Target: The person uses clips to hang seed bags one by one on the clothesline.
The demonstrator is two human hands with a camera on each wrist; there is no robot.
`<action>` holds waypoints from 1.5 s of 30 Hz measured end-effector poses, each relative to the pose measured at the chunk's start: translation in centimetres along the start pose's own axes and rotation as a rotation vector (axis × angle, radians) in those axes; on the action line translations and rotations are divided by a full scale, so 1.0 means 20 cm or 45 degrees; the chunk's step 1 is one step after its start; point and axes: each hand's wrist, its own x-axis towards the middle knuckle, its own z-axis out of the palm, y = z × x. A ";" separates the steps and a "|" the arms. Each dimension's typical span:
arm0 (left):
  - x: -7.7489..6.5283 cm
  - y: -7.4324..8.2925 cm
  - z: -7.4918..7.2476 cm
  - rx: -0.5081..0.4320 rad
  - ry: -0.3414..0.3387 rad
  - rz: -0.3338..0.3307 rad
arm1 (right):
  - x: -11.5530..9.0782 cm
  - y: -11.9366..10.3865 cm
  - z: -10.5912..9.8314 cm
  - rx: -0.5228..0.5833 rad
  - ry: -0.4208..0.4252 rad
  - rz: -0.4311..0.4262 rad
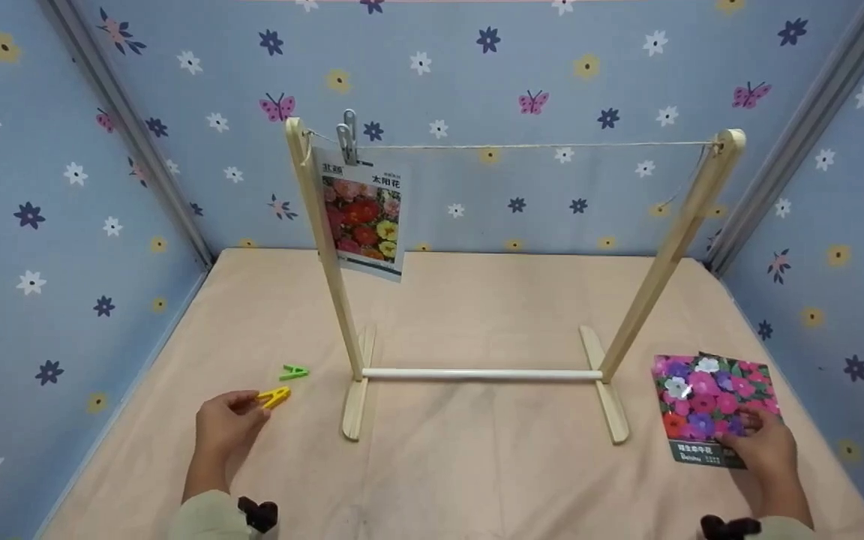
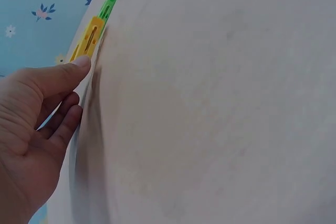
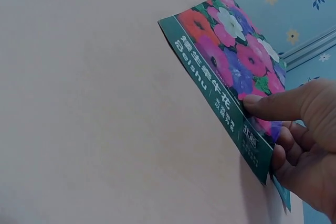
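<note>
My left hand (image 1: 229, 427) pinches the end of a yellow clothespin (image 1: 274, 397), low at the table on the left. Just beyond it lies a green clothespin (image 1: 295, 372). On the right, my right hand (image 1: 768, 448) holds a flower seed packet (image 1: 709, 401) by its lower right corner. The right wrist view shows the thumb on the printed face (image 3: 241, 61) and the fingers behind it. Another packet's edge pokes out from underneath. A second kind of flower packet (image 1: 362, 217) hangs from a string, clipped by a grey clothespin (image 1: 348, 139).
Between the hands stands a wooden rack with a left post (image 1: 327, 255), a right post (image 1: 668, 259), a white crossbar (image 1: 481, 373) and flat feet. Its string (image 1: 522, 145) runs between the post tops. Flower-patterned walls (image 1: 477, 82) enclose the peach-coloured tabletop (image 1: 477, 457).
</note>
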 end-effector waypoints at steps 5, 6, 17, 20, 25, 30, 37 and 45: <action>0.00 0.03 0.04 -0.077 -0.027 -0.007 | 0.00 0.00 0.00 0.035 0.001 -0.006; 0.00 0.04 0.05 -0.082 -0.034 0.003 | 0.00 0.00 0.00 0.047 0.003 -0.001; 0.00 0.13 0.09 -0.095 -0.113 0.176 | -0.05 -0.02 0.00 0.217 -0.003 -0.094; -0.01 0.17 0.10 -0.115 -0.123 0.181 | -0.05 -0.02 -0.01 0.308 -0.037 -0.050; -0.01 0.20 0.11 -0.147 -0.139 0.213 | -0.07 -0.02 -0.03 0.492 -0.078 0.017; -0.02 0.25 0.12 -0.137 -0.142 0.274 | -0.09 -0.02 -0.03 0.745 -0.099 -0.074; -0.04 0.31 0.14 -0.137 -0.146 0.367 | -0.13 -0.04 -0.04 0.952 -0.152 -0.279; -0.05 0.36 0.17 -0.171 -0.159 0.473 | -0.17 -0.11 -0.02 1.137 -0.163 -0.382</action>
